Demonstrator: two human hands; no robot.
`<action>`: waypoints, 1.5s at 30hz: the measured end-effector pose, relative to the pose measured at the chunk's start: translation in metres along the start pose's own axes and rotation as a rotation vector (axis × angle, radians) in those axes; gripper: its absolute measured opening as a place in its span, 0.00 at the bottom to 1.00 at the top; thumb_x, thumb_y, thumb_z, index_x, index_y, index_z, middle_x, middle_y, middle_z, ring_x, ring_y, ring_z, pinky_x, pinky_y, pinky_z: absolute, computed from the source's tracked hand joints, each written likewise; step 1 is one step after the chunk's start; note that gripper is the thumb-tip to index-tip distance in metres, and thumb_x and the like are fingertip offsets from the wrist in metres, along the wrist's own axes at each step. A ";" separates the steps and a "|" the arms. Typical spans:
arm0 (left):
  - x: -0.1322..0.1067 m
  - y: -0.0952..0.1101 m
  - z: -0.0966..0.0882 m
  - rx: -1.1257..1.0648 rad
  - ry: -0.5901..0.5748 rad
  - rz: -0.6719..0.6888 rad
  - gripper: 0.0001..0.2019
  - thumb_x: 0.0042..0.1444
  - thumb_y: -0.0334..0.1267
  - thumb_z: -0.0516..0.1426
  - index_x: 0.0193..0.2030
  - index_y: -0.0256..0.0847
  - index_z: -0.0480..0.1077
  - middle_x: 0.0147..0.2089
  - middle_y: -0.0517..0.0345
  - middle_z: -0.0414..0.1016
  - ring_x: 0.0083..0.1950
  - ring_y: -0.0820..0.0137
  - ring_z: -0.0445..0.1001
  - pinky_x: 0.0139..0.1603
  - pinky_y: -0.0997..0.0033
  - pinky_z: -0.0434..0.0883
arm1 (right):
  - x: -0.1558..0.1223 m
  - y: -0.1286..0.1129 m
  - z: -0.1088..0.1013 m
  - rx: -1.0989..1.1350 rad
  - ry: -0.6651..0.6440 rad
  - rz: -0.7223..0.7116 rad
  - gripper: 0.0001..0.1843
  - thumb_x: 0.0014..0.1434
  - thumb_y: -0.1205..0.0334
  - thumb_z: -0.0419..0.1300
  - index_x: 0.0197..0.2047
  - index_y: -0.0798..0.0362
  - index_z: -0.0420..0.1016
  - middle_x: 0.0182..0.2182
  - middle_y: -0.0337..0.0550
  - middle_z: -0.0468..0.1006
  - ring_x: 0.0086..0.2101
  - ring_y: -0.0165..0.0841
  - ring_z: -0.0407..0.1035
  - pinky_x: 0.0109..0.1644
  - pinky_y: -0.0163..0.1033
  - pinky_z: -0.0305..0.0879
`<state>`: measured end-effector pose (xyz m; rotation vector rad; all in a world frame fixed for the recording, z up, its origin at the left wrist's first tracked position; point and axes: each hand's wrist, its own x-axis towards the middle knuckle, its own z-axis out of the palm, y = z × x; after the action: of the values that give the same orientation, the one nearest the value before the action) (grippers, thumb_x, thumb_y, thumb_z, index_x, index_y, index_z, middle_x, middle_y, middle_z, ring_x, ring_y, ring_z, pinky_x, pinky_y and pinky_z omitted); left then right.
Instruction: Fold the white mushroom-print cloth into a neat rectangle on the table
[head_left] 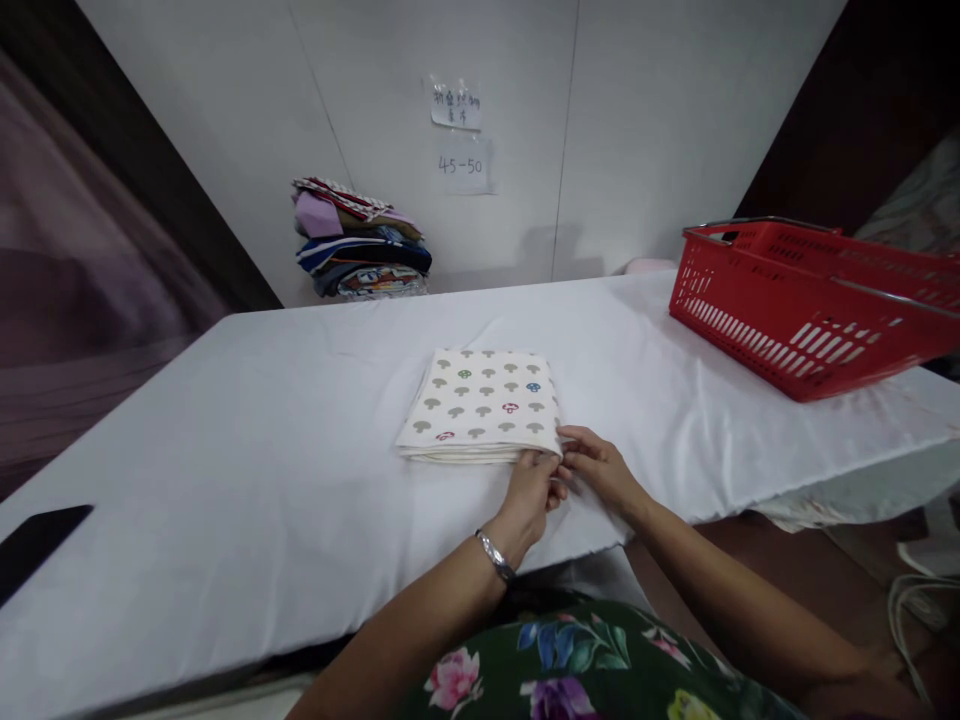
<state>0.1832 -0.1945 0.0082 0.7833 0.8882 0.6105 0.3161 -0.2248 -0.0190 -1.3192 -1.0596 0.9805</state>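
Observation:
A folded cream cloth [484,395] printed with grey, green, blue and red mushrooms lies on the white-covered table in front of me. Its folded layers show along the near edge. At its near right corner, my left hand [534,490] pinches the edge, thumb on top and fingers curled beneath; a silver bracelet circles that wrist. Close beside it, my right hand [600,468] holds the same corner from the right side, its fingers closed at the cloth's edge. The fingertips of both hands are partly hidden.
A red plastic basket [795,320] with metal handles stands on the table at the right. Against the wall rises a stack of folded fabrics [364,240]. Two paper notes [463,165] are stuck above. A dark flat object [41,540] lies at the left table edge.

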 end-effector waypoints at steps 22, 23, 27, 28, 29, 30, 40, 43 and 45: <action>0.005 -0.003 0.004 0.201 0.117 -0.023 0.10 0.57 0.38 0.53 0.44 0.39 0.61 0.24 0.66 0.67 0.13 0.80 0.64 0.14 0.80 0.51 | 0.022 -0.003 -0.012 -0.130 -0.096 -0.014 0.17 0.50 0.58 0.59 0.44 0.52 0.73 0.27 0.38 0.75 0.26 0.32 0.69 0.33 0.40 0.67; 0.005 -0.003 0.005 0.208 0.124 -0.025 0.10 0.57 0.38 0.52 0.44 0.39 0.61 0.25 0.66 0.67 0.14 0.80 0.64 0.14 0.80 0.52 | 0.033 -0.003 -0.016 -0.171 -0.074 -0.038 0.16 0.49 0.58 0.59 0.42 0.53 0.74 0.28 0.39 0.76 0.28 0.32 0.69 0.33 0.40 0.68; 0.004 -0.001 0.006 0.215 0.145 -0.030 0.08 0.57 0.36 0.51 0.43 0.39 0.60 0.26 0.65 0.67 0.14 0.80 0.65 0.14 0.80 0.51 | 0.097 -0.004 -0.028 -0.336 0.153 -0.082 0.18 0.50 0.57 0.56 0.42 0.53 0.75 0.38 0.43 0.77 0.36 0.34 0.70 0.35 0.40 0.71; 0.003 -0.001 0.007 0.210 0.147 -0.029 0.07 0.57 0.36 0.51 0.42 0.39 0.60 0.26 0.65 0.67 0.14 0.80 0.65 0.15 0.80 0.52 | 0.114 -0.004 -0.028 -0.354 0.176 -0.079 0.19 0.50 0.56 0.55 0.43 0.53 0.75 0.40 0.44 0.77 0.37 0.34 0.70 0.35 0.41 0.71; 0.003 -0.001 0.007 0.203 0.151 -0.026 0.07 0.57 0.35 0.51 0.42 0.39 0.60 0.26 0.65 0.67 0.14 0.80 0.65 0.15 0.80 0.52 | 0.130 -0.004 -0.027 -0.368 0.187 -0.076 0.20 0.51 0.56 0.54 0.45 0.53 0.74 0.42 0.45 0.76 0.37 0.34 0.70 0.35 0.41 0.71; 0.003 -0.001 0.007 0.195 0.152 -0.024 0.07 0.57 0.36 0.51 0.42 0.39 0.60 0.26 0.65 0.67 0.15 0.80 0.65 0.15 0.80 0.53 | 0.145 -0.004 -0.025 -0.382 0.196 -0.075 0.21 0.51 0.55 0.54 0.46 0.54 0.74 0.44 0.46 0.76 0.38 0.35 0.70 0.36 0.42 0.71; 0.004 -0.002 0.008 0.148 0.169 -0.043 0.06 0.57 0.34 0.49 0.41 0.39 0.59 0.25 0.64 0.68 0.15 0.78 0.67 0.14 0.80 0.54 | 0.193 0.005 -0.001 -0.535 0.240 -0.097 0.17 0.52 0.52 0.52 0.36 0.54 0.76 0.36 0.47 0.79 0.39 0.38 0.70 0.47 0.45 0.64; 0.004 -0.002 0.009 0.129 0.160 -0.042 0.07 0.57 0.34 0.49 0.43 0.38 0.59 0.26 0.62 0.70 0.16 0.77 0.68 0.15 0.80 0.56 | 0.191 0.007 -0.001 -0.572 0.248 -0.098 0.19 0.53 0.49 0.52 0.39 0.54 0.75 0.37 0.47 0.78 0.38 0.38 0.69 0.47 0.45 0.63; 0.004 -0.003 0.010 0.114 0.152 -0.039 0.07 0.57 0.34 0.49 0.43 0.38 0.59 0.28 0.60 0.71 0.17 0.77 0.69 0.15 0.80 0.58 | 0.190 0.008 -0.001 -0.590 0.237 -0.111 0.20 0.53 0.47 0.52 0.38 0.53 0.74 0.36 0.47 0.77 0.37 0.38 0.68 0.46 0.45 0.62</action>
<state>0.1937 -0.1966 0.0080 0.8278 1.0831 0.5942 0.3653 -0.0407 -0.0200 -1.7766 -1.2700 0.4175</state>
